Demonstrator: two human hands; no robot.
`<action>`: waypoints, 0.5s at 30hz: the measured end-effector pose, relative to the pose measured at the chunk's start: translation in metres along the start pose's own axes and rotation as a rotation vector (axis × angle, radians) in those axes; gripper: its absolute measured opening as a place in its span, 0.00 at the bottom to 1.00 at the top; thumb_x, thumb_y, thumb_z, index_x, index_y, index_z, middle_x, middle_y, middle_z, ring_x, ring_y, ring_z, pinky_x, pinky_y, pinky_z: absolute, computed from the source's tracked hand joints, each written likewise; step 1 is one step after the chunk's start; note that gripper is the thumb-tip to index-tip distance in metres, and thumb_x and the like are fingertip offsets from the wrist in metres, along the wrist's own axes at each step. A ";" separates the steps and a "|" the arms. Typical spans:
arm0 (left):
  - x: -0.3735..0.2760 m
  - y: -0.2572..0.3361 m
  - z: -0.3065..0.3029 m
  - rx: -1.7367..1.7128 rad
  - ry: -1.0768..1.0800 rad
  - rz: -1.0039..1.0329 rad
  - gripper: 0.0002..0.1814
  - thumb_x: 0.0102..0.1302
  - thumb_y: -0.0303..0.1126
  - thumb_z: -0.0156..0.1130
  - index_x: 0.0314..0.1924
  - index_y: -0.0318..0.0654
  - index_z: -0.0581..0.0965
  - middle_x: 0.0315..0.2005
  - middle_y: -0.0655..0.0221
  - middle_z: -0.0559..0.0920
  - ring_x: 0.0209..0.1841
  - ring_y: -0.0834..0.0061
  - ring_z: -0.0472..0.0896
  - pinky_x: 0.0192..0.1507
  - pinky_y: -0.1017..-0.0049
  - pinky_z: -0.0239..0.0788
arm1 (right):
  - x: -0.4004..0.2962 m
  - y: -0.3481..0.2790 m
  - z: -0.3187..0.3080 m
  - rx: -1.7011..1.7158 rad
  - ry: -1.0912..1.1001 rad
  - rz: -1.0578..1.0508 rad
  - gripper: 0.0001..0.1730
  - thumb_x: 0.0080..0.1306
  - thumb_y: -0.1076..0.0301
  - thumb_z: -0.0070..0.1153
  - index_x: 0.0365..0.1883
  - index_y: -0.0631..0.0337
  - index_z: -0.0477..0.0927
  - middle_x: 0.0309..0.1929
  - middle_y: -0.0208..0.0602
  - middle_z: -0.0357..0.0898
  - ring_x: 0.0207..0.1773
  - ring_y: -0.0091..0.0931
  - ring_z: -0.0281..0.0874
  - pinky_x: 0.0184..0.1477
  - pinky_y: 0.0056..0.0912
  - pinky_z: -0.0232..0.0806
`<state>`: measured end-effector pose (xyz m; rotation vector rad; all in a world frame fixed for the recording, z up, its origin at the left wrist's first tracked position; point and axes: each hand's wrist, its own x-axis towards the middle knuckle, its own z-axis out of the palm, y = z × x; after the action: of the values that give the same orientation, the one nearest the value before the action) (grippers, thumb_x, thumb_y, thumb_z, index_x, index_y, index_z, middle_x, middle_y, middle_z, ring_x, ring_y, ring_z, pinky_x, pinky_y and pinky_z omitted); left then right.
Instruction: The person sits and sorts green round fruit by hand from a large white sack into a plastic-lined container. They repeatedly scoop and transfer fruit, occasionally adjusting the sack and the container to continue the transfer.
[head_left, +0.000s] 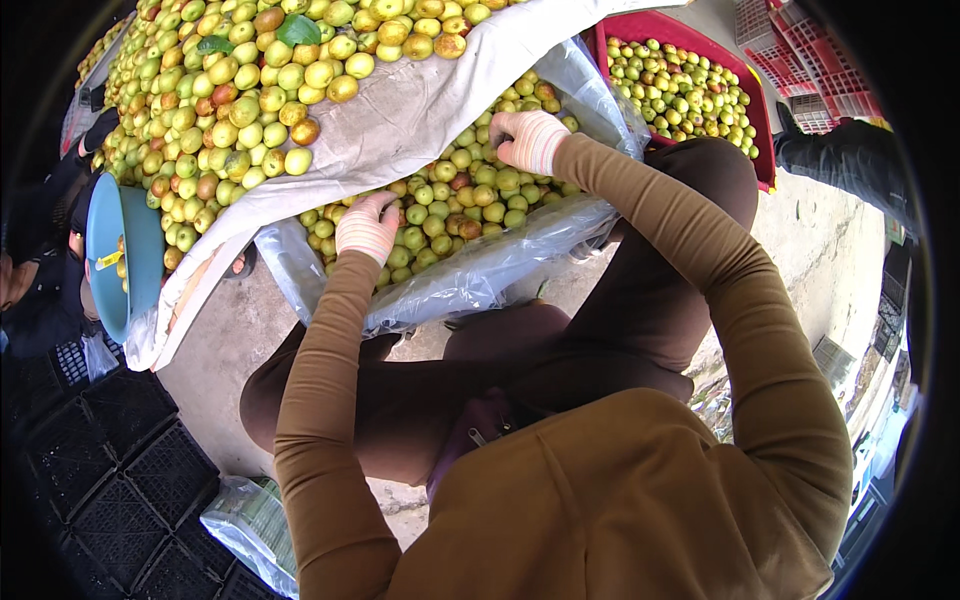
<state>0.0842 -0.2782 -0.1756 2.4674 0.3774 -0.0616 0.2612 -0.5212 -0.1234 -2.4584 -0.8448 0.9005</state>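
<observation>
Both my hands wear pale striped gloves that leave the fingertips bare. My left hand (369, 226) rests at the left part of a container lined with clear plastic (457, 289), on small yellow-green jujube-like fruits (431, 214). My right hand (529, 140) is over the fruits at the container's right part, its fingers curled; whether a fruit is inside them cannot be told. Beyond the container, a white cloth (420, 142) edges a large heap of the same fruits (247, 112), some browned, with green leaves (298, 30) on top.
A red crate (766, 142) of fruits stands at the right, with red and white crates (825, 60) behind. A blue basin (146, 247) tilts at the left, near another person's arm. Black crates (112, 517) and a plastic-wrapped bundle (259, 525) lie lower left. Another person's leg (847, 161) shows at right.
</observation>
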 end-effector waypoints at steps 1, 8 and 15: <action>0.008 0.000 0.007 0.046 -0.033 0.020 0.16 0.63 0.38 0.63 0.50 0.44 0.83 0.47 0.54 0.83 0.49 0.53 0.81 0.54 0.63 0.72 | -0.002 -0.002 -0.003 -0.095 -0.049 0.004 0.17 0.63 0.62 0.53 0.49 0.50 0.82 0.41 0.44 0.84 0.45 0.43 0.82 0.51 0.43 0.73; 0.041 0.065 0.017 0.455 -0.439 -0.149 0.27 0.61 0.46 0.65 0.61 0.54 0.75 0.52 0.56 0.82 0.56 0.55 0.78 0.58 0.62 0.70 | -0.013 0.005 0.007 -0.353 -0.137 0.050 0.15 0.64 0.62 0.54 0.48 0.48 0.83 0.42 0.41 0.85 0.48 0.42 0.82 0.50 0.45 0.73; 0.038 -0.028 0.028 -0.187 -0.130 -0.291 0.27 0.63 0.54 0.56 0.52 0.41 0.81 0.49 0.54 0.82 0.51 0.60 0.79 0.51 0.68 0.70 | -0.011 0.034 -0.009 -0.369 -0.190 0.162 0.22 0.65 0.52 0.57 0.53 0.54 0.81 0.46 0.44 0.84 0.50 0.44 0.81 0.52 0.45 0.73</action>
<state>0.1137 -0.2640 -0.2196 2.1952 0.6521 -0.2937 0.2742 -0.5545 -0.1303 -2.8238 -0.9594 1.1370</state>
